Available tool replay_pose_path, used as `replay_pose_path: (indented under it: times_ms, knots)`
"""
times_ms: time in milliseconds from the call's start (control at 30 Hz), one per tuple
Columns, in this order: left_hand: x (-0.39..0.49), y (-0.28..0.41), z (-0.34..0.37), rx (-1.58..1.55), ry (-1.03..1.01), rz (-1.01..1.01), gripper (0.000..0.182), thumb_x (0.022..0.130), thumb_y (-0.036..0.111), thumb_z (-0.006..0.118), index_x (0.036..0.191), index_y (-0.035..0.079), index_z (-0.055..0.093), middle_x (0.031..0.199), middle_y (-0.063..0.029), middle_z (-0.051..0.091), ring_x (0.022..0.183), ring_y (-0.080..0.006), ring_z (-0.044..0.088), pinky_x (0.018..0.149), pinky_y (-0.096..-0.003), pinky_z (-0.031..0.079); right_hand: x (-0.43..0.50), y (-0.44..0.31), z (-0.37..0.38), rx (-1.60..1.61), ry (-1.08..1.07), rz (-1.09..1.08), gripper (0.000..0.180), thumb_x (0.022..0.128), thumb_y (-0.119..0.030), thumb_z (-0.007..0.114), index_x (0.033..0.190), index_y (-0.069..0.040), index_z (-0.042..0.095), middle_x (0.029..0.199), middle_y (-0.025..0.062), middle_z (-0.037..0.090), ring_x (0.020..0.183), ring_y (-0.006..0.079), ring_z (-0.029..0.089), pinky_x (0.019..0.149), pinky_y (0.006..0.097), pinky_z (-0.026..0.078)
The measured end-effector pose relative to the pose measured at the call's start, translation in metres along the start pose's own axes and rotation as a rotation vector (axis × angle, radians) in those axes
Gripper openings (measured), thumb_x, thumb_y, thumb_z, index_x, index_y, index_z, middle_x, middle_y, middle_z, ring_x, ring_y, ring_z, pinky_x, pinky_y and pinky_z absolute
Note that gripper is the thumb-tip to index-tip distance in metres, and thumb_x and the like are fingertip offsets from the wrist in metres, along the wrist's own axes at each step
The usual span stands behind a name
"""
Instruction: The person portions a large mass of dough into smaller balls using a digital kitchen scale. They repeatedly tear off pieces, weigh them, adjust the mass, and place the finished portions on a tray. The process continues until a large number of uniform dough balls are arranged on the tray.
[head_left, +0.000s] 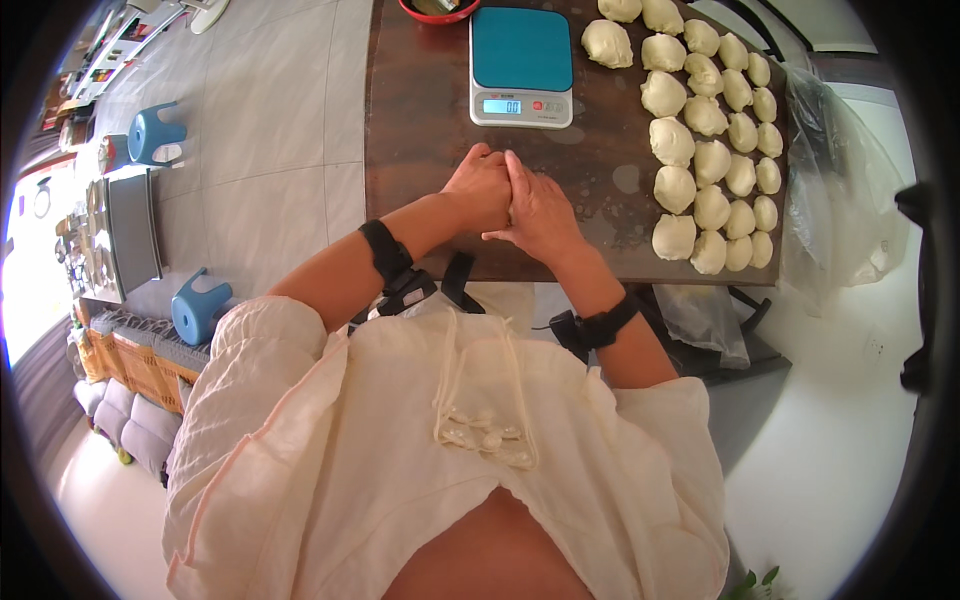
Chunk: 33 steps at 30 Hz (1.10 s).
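My left hand (482, 187) and my right hand (541, 208) are pressed together over the near part of a dark wooden table (420, 105). The fingers overlap, and whatever may be between the palms is hidden. Just beyond them stands a white digital kitchen scale (559, 112) with a teal platform (521, 49), nothing on it, its display lit and reading zero. To the right, several pale dough balls (673, 189) lie in rows on the table. One dough ball (607, 43) sits a little apart, at the upper left of the rows.
A red-rimmed bowl (439, 13) stands at the far edge of view, left of the scale. Clear plastic sheeting (832, 180) hangs along the table's right side. Blue plastic stools (199, 306) stand on the tiled floor at left. A plastic bag (705, 319) lies below the table's near edge.
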<state>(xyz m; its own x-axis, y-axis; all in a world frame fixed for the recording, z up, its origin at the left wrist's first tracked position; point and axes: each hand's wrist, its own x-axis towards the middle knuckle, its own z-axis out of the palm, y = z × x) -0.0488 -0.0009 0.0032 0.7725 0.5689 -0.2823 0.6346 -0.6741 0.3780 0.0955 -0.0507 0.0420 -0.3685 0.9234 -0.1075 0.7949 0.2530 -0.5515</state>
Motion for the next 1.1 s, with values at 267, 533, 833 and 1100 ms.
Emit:
replay_pose_path:
  times_ms: [267, 533, 833, 1100]
  knots:
    - [-0.020, 0.001, -0.013, 0.174, 0.079, 0.210, 0.029, 0.067, 0.036, 0.071, 0.080, 0.011, 0.072, 0.090, 0.0000, 0.064, 0.113, -0.0216, 0.052, 0.111, -0.0477, 0.025, 0.007, 0.007, 0.010, 0.160, -0.472, 0.431, 0.021, 0.072, -0.021, 0.071, 0.076, -0.001, 0.065, 0.082, 0.0177, 0.068, 0.081, 0.0316, 0.067, 0.072, 0.0436, 0.052]
    - [-0.017, -0.028, -0.031, 0.234, 0.532, 0.446, 0.018, 0.069, 0.032, 0.065, 0.071, 0.014, 0.064, 0.083, 0.0003, 0.057, 0.106, -0.0235, 0.051, 0.108, -0.0524, 0.030, 0.002, -0.009, 0.012, 2.415, -1.105, 0.584, 0.029, 0.089, -0.035, 0.048, 0.069, -0.014, 0.043, 0.054, 0.0000, 0.041, 0.047, 0.0164, 0.035, 0.050, 0.0312, 0.036]
    - [0.003, -0.022, -0.014, 0.126, 0.592, 0.122, 0.007, 0.075, 0.023, 0.061, 0.070, 0.019, 0.060, 0.077, 0.0035, 0.054, 0.091, -0.0181, 0.054, 0.096, -0.0430, 0.036, 0.041, -0.046, -0.047, 2.093, -1.211, 0.165, 0.026, 0.090, -0.027, 0.051, 0.080, -0.003, 0.055, 0.067, 0.0070, 0.053, 0.060, 0.0184, 0.050, 0.061, 0.0351, 0.046]
    - [-0.026, -0.014, -0.004, -0.064, 0.223, -0.081, 0.026, 0.066, 0.021, 0.070, 0.090, 0.012, 0.066, 0.096, -0.0015, 0.060, 0.101, -0.0215, 0.054, 0.088, -0.0375, 0.040, 0.127, 0.003, -0.136, 0.787, -0.247, -0.084, 0.065, 0.086, -0.004, 0.063, 0.143, 0.002, 0.033, 0.136, 0.0150, 0.054, 0.109, 0.0167, 0.055, 0.097, 0.0322, 0.045]
